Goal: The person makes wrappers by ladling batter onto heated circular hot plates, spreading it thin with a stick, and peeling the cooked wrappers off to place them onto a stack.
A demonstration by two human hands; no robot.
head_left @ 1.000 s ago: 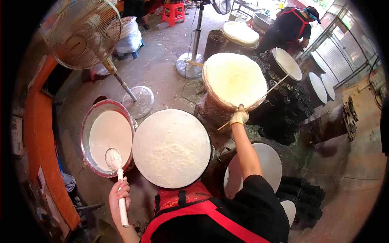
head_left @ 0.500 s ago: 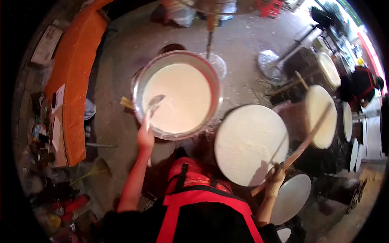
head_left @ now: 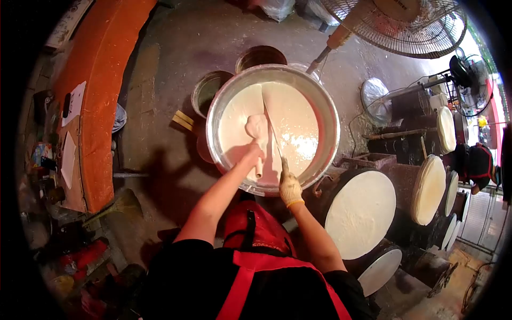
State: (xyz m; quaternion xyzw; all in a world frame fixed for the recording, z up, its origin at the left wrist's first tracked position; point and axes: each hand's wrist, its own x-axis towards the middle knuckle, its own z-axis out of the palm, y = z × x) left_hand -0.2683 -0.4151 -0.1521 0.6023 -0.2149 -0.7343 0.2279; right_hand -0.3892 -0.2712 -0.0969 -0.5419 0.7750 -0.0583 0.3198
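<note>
A wide metal tub (head_left: 332, 125) of pale batter (head_left: 298, 114) stands in front of me. My bare left hand (head_left: 252, 154) is closed round the handle of a ladle (head_left: 257, 127), whose bowl is at the batter's surface. On my right hand (head_left: 290, 186) is a pale knitted glove. It grips a long thin stick (head_left: 274, 130) that reaches across the batter to the right of the ladle. To the right of the tub is a round griddle (head_left: 360, 213) covered with a pale sheet.
More round griddles and a stack of pale sheets (head_left: 429, 190) stand at the right. A fan (head_left: 397, 24) is at the upper right. An orange-covered counter (head_left: 104, 106) runs along the left. Another person (head_left: 474, 161) bends at the far right.
My view has turned and the tub now sits centrally. My right hand and the stick have moved from beside the griddles to over the batter, near the ladle.
</note>
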